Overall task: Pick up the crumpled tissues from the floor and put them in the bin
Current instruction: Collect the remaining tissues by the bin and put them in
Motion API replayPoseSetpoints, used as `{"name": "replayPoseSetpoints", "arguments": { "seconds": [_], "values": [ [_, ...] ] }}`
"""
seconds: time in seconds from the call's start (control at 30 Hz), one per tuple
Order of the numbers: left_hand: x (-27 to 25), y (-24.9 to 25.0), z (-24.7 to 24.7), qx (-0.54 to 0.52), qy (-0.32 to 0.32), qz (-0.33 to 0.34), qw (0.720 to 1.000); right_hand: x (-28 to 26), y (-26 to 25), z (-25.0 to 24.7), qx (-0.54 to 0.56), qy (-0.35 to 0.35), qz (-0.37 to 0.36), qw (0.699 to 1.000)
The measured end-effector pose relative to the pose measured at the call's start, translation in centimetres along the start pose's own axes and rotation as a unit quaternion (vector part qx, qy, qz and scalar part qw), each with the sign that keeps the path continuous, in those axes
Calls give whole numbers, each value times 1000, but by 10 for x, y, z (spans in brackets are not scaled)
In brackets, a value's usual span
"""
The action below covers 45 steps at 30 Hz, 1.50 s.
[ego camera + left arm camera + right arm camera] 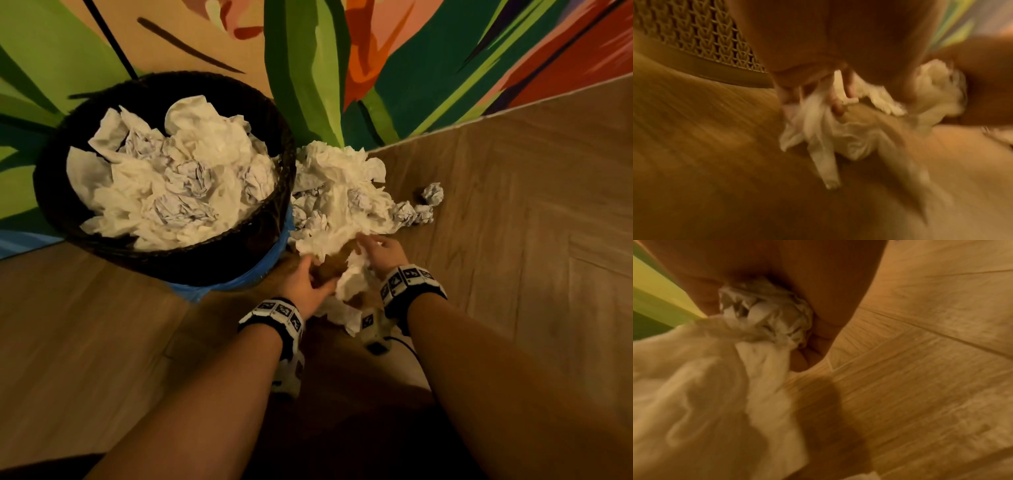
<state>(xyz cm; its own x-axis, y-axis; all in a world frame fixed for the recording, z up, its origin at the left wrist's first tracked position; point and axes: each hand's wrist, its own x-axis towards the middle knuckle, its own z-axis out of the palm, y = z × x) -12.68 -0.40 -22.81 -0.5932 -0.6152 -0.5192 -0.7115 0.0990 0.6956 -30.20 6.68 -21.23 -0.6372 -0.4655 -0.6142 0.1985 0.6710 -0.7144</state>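
While both hands [337, 270] grip tissues [764, 316] | bin [219, 260] nearly full | no legible writing

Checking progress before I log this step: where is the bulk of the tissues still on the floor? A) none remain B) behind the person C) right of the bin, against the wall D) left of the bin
C: the floor pile lies just right of the bin, against the painted wall, with both the left hand and the right hand at its near edge.
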Motion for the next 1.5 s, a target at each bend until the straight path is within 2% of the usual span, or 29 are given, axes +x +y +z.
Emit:
{"name": "replayPoseSetpoints", "arguments": {
  "seconds": [0.1,0.17,0.23,0.3,0.4,0.47,0.53,0.63,0.77,0.9,1.0,1.1,1.17,1.3,1.37,1.43,1.5],
  "values": [
    [-2,-9,11,163,-95,-15,982,1,5,-5,41,20,35,998],
    [-3,-10,13,205,-86,-9,975,1,13,-6,69,18,42,997],
    [-5,-10,12,160,-37,5,986,0,20,-7,86,26,38,995],
    [-7,-9,5,58,21,-16,998,0,22,-9,108,40,43,992],
    [-4,1,-6,-30,80,-27,996,0,21,-10,141,10,52,989],
    [-2,11,-8,-74,86,1,994,-5,19,-8,120,-29,54,991],
    [-4,21,-6,-131,43,25,990,-11,14,-3,68,-90,29,993],
    [-5,29,2,-133,5,52,990,-21,5,7,32,-153,-17,988],
    [-3,19,-2,-118,59,23,991,-20,3,6,-14,-93,-54,994],
    [-8,13,-15,-95,88,16,991,-21,4,-7,-63,-91,-42,993],
    [-21,33,-23,-70,42,72,994,-33,-7,-19,-70,-30,-55,996],
    [-44,77,-35,-5,49,192,980,-49,-37,-32,-55,0,-101,993],
    [-64,116,-51,-15,74,271,960,-65,-68,-43,-2,9,-143,990],
    [-116,186,-99,-50,107,439,891,-105,-143,-59,2,73,-266,961],
    [-136,205,-128,-61,102,456,882,-122,-175,-58,41,88,-293,951],
    [-144,212,-161,-61,96,427,897,-136,-205,-52,78,107,-315,940],
    [-148,207,-198,-26,111,385,916,-153,-232,-41,86,87,-327,937]
  ]
}}
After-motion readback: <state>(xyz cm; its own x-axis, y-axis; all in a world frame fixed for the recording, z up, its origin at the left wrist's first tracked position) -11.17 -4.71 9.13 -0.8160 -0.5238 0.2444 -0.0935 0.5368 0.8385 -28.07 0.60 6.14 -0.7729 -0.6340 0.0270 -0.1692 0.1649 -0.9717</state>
